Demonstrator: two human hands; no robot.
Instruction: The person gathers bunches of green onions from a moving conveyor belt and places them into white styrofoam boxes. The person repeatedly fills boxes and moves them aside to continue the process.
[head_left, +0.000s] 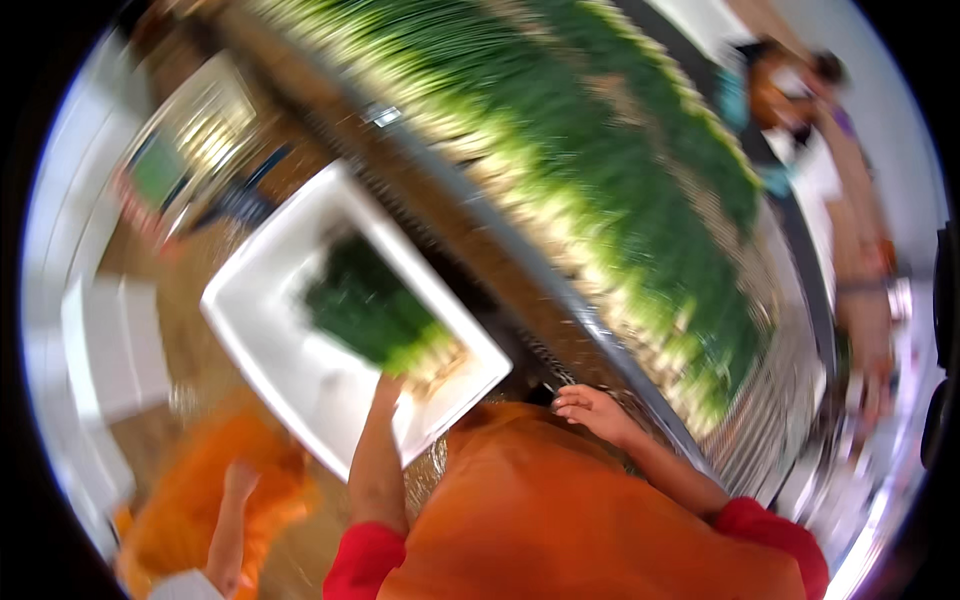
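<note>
My left hand (390, 384) reaches into a white plastic tub (270, 300) that stands at a slant before me. It grips the pale, lower end of a bunch of green onions (375, 307), and its fingers are mostly hidden by the stalks. The leaves of the bunch point away from me along the tub's right side. My right hand (589, 411) is outside the tub, over the front of my orange apron (570, 510). Its fingers are slightly bent and apart, with nothing seen in them. Motion blurs much of the view.
Rows of green onions (600, 187) cover a long work surface with a metal edge (517, 232) to my right. At left are a person in an orange apron (217, 480), white boxes (124, 349) and a blurred container (191, 142). Other people (780, 97) are across the surface.
</note>
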